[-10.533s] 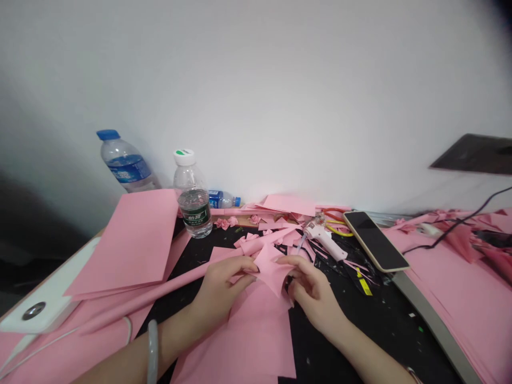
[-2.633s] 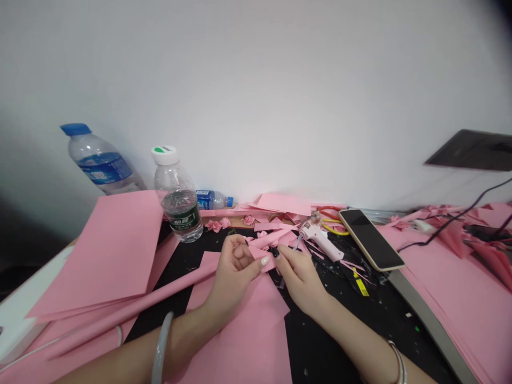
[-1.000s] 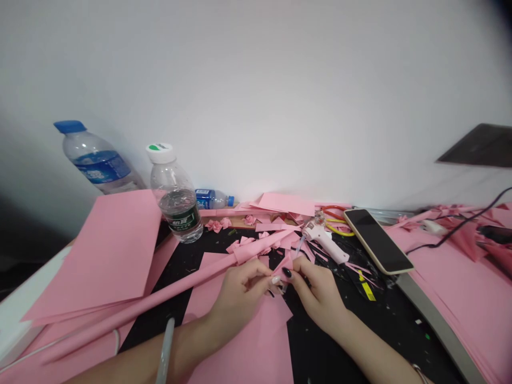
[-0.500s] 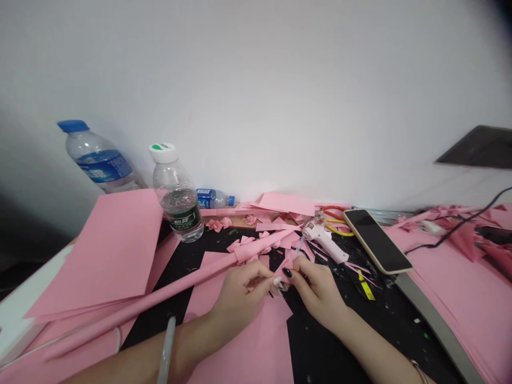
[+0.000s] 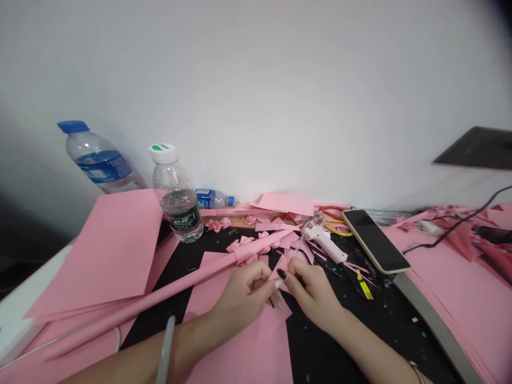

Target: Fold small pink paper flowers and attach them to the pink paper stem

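Between both hands is a small piece of pink paper (image 5: 280, 265), pinched near its lower edge. My left hand (image 5: 248, 290) grips it from the left with thumb and fingers closed. From the right, my right hand (image 5: 310, 285) pinches it too, and the thumbs nearly touch. Below the hands lies a large pink sheet (image 5: 256, 341) on the black table surface (image 5: 316, 352). A long pink paper roll (image 5: 176, 290) runs diagonally behind my left hand. The white glue gun (image 5: 326, 242) rests just beyond my right hand.
A clear bottle (image 5: 180, 208) stands at the back left, beside stacked pink sheets (image 5: 108, 245). Another bottle (image 5: 100, 162) leans on the wall; a small one (image 5: 214, 199) lies down. A phone (image 5: 376, 240), yellow-handled scissors (image 5: 339, 228) and a dark cable (image 5: 444, 237) are at right.
Both hands have shifted slightly left and closer together. The small pink paper is turned, now showing a pointed top between the fingers.
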Demonstrator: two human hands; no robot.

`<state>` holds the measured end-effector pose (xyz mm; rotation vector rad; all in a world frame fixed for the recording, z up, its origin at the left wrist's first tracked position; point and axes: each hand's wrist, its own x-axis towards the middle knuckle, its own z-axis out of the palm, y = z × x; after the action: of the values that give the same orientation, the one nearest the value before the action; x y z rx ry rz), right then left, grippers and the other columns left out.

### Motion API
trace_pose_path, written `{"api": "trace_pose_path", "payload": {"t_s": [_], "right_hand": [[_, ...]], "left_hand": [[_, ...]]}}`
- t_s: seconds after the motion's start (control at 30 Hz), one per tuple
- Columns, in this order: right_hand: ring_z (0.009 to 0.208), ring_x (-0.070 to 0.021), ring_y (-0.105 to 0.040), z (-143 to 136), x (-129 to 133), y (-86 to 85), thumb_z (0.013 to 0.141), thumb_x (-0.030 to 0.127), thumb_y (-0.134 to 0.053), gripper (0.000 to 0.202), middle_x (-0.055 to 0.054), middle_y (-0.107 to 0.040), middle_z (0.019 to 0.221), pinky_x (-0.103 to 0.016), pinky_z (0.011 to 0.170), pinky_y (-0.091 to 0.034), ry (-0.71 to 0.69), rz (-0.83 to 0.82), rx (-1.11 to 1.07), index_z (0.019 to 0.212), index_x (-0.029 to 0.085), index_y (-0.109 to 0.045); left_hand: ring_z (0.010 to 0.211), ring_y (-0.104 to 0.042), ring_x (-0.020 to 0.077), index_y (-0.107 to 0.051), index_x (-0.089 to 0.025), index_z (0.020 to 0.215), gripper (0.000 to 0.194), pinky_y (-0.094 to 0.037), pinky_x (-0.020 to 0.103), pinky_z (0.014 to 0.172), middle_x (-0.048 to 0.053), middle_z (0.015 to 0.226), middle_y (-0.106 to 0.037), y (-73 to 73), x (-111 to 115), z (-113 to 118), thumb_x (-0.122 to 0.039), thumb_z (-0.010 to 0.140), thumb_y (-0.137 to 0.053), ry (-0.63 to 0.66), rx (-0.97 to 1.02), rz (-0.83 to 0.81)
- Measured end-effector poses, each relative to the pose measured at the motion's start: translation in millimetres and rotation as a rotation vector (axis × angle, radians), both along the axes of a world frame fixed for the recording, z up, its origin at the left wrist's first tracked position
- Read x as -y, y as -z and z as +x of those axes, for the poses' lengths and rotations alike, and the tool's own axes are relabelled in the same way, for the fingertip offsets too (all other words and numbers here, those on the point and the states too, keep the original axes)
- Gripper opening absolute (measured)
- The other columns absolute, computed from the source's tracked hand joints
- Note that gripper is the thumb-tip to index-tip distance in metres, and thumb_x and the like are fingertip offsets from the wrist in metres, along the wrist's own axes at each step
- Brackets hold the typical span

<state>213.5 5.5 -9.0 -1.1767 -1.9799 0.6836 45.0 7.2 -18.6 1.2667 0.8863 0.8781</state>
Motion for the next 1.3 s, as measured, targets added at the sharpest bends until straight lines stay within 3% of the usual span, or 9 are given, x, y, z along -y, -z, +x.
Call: {"api": "trace_pose_path", "payload": {"t_s": [0.17, 0.33, 0.43, 0.5, 0.77, 1.0, 1.3], "right_hand": [[0.048, -0.0097, -0.037, 3.2, -3.1, -3.1, 0.092, 0.030, -0.051, 0.025, 0.007, -0.040, 0.054, -0.021, 0.047, -0.028, -0.028, -0.145, -0.158, 0.069, 0.020, -0.044], [0.033, -0.0078, -0.041, -1.7, -2.8, 0.1, 0.093, 0.042, -0.052, 0.031, 0.006, -0.053, 0.047, -0.018, 0.035, -0.031, -0.015, -0.419, -0.508, 0.072, 0.022, -0.042], [0.036, -0.0112, -0.055, -6.1, -2.8, -0.6, 0.090, 0.045, -0.056, 0.031, 0.005, -0.060, 0.049, -0.022, 0.039, -0.046, -0.077, -0.539, -0.652, 0.075, 0.021, -0.043], [0.039, -0.0118, -0.059, -7.3, -3.2, -2.2, 0.087, 0.045, -0.061, 0.030, 0.004, -0.062, 0.051, -0.023, 0.042, -0.050, -0.084, -0.565, -0.664, 0.076, 0.020, -0.046], [0.036, -0.0092, -0.055, -6.8, -2.1, -0.6, 0.086, 0.048, -0.061, 0.034, 0.004, -0.061, 0.052, -0.019, 0.037, -0.045, 0.007, -0.522, -0.553, 0.073, 0.020, -0.047], [0.034, -0.0084, -0.048, -6.0, 1.1, 3.5, 0.093, 0.045, -0.050, 0.034, 0.005, -0.057, 0.050, -0.019, 0.035, -0.039, 0.000, -0.448, -0.449, 0.070, 0.021, -0.043], [0.049, -0.0106, -0.043, -0.6, 0.1, -9.5, 0.094, 0.025, -0.046, 0.027, 0.005, -0.046, 0.055, -0.022, 0.047, -0.032, -0.056, -0.226, -0.098, 0.068, 0.021, -0.043]], "left_hand": [[0.049, -0.058, 0.0113, -0.041, -0.020, 0.065, 0.024, -0.048, 0.024, 0.052, -0.005, 0.056, -0.054, 1.1, 1.8, -2.2, -0.024, 0.083, -0.057, 0.139, 0.005, -0.037], [0.054, -0.057, 0.0119, -0.048, -0.019, 0.078, 0.014, -0.047, 0.024, 0.055, -0.005, 0.059, -0.054, -0.5, -1.5, -2.0, -0.027, 0.086, -0.055, 0.048, 0.061, 0.005], [0.056, -0.059, 0.0127, -0.048, -0.019, 0.076, 0.019, -0.048, 0.026, 0.057, -0.003, 0.063, -0.058, 0.9, -3.2, -0.6, -0.032, 0.090, -0.050, 0.027, 0.102, 0.006], [0.055, -0.059, 0.0135, -0.045, -0.019, 0.071, 0.025, -0.049, 0.027, 0.057, -0.002, 0.061, -0.058, 3.1, -3.5, -0.1, -0.034, 0.091, -0.047, 0.025, 0.079, -0.008], [0.044, -0.050, 0.0113, -0.040, -0.021, 0.065, 0.029, -0.042, 0.024, 0.048, -0.006, 0.046, -0.049, 3.7, -1.8, -1.5, -0.033, 0.089, -0.048, -0.060, -0.087, 0.036], [0.062, -0.066, 0.0178, -0.049, -0.018, 0.065, 0.025, -0.052, 0.030, 0.061, 0.004, 0.065, -0.069, -2.6, -2.6, -1.0, -0.028, 0.088, -0.048, -0.053, -0.041, 0.037], [0.059, -0.066, 0.0171, -0.059, -0.017, 0.062, 0.025, -0.053, 0.028, 0.060, 0.003, 0.062, -0.067, -1.1, -0.1, -1.9, -0.024, 0.086, -0.052, 0.025, -0.086, 0.041]]}}
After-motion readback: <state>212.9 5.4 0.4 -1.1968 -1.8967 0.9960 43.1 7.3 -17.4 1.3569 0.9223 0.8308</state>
